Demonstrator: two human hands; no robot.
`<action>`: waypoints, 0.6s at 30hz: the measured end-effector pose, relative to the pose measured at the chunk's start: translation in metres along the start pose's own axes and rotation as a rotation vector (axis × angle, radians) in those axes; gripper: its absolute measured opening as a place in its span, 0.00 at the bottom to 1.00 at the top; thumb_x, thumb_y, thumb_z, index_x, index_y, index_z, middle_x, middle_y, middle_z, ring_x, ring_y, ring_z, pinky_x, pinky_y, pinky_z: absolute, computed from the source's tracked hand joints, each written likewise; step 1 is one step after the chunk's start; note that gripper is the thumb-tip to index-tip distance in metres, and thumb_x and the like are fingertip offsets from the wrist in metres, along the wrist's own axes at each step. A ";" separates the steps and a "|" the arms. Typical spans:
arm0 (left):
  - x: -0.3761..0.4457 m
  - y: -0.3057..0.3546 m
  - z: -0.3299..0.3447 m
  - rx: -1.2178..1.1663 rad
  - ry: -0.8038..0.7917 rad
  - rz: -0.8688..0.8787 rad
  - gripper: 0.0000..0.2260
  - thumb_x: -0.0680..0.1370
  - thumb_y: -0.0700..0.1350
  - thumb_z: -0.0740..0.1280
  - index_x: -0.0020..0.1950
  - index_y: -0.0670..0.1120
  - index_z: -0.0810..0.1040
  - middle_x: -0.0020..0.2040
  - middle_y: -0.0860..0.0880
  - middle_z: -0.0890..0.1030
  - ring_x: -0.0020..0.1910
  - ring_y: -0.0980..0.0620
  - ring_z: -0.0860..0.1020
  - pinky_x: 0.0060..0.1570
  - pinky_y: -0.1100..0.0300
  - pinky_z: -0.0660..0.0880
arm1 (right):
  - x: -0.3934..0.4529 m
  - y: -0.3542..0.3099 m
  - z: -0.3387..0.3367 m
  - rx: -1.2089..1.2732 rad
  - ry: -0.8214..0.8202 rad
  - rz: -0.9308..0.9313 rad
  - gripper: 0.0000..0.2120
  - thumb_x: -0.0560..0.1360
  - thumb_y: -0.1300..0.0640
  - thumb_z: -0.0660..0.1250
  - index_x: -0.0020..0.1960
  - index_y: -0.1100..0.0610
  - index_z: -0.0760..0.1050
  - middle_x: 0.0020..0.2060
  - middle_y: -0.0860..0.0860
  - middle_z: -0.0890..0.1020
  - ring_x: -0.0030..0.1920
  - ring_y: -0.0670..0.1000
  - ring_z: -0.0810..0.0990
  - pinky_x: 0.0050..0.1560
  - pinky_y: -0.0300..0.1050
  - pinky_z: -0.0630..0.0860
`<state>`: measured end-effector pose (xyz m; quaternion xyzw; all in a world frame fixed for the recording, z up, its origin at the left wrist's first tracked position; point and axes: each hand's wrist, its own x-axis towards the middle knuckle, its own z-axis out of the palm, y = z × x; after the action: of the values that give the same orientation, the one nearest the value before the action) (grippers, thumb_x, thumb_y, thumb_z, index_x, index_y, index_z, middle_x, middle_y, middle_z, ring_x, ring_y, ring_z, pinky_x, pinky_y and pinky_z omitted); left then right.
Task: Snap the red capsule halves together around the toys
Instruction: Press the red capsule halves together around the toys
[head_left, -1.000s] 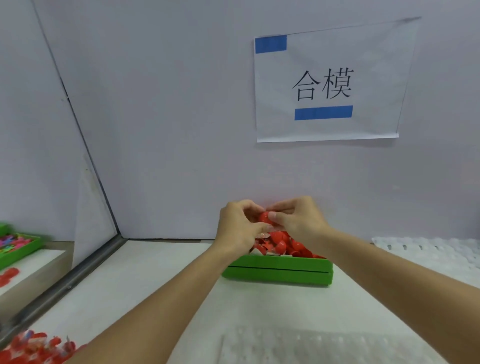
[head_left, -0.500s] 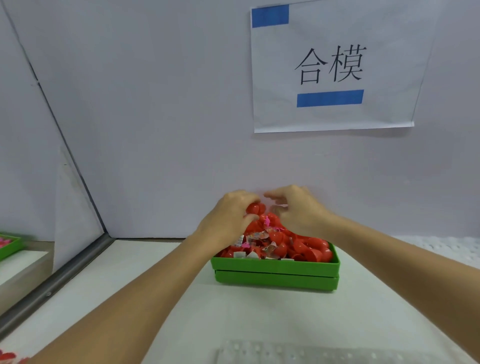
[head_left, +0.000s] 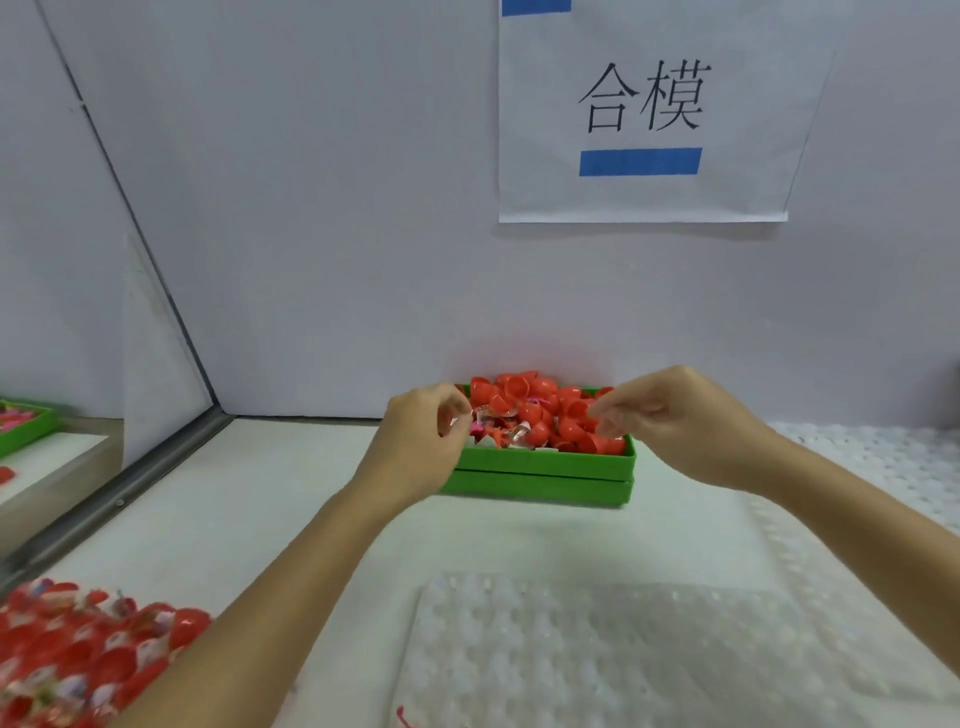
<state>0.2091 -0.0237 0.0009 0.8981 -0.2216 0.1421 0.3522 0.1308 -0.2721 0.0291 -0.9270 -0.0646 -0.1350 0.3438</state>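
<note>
White worktop (head_left: 291, 519) against a pale wall; red capsule halves (head_left: 540, 410) lay heaped with wrapped toys (head_left: 511, 434) in a green tray (head_left: 540, 467) at the wall. Left hand (head_left: 421, 447) pinched a small wrapped piece at the tray's left edge; right hand (head_left: 670, 421) hovered over the right side, fingers curled, contents unclear. Clear blister sheet (head_left: 623, 654) lay nearer; filled capsules (head_left: 78, 654) sat far left.

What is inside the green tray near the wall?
The green tray holds a heap of red capsule halves, with small wrapped toys toward its left. Deeper layers are covered by the heap; the left hand and right hand hide its corners.
</note>
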 end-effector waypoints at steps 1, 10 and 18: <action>-0.012 0.006 -0.003 -0.058 -0.021 -0.021 0.08 0.80 0.42 0.66 0.43 0.52 0.79 0.39 0.51 0.84 0.39 0.52 0.81 0.43 0.58 0.78 | -0.013 -0.001 -0.002 -0.004 -0.042 0.009 0.14 0.79 0.63 0.65 0.45 0.46 0.84 0.36 0.41 0.86 0.41 0.37 0.84 0.47 0.35 0.79; -0.117 0.034 -0.020 -0.325 -0.387 -0.046 0.07 0.82 0.43 0.64 0.53 0.52 0.81 0.44 0.54 0.86 0.44 0.56 0.84 0.45 0.64 0.80 | -0.121 -0.021 0.010 0.015 -0.292 0.054 0.10 0.78 0.59 0.69 0.45 0.46 0.85 0.38 0.40 0.86 0.41 0.39 0.84 0.45 0.32 0.78; -0.154 0.029 -0.011 -0.325 -0.345 -0.058 0.08 0.82 0.43 0.63 0.52 0.52 0.82 0.43 0.55 0.85 0.47 0.62 0.82 0.50 0.68 0.77 | -0.150 -0.044 0.048 -0.027 -0.348 -0.051 0.11 0.75 0.50 0.72 0.55 0.39 0.77 0.48 0.37 0.82 0.53 0.35 0.78 0.52 0.34 0.76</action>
<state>0.0608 0.0107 -0.0380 0.8465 -0.2728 -0.0613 0.4531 -0.0119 -0.2117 -0.0232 -0.9389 -0.1451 0.0181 0.3115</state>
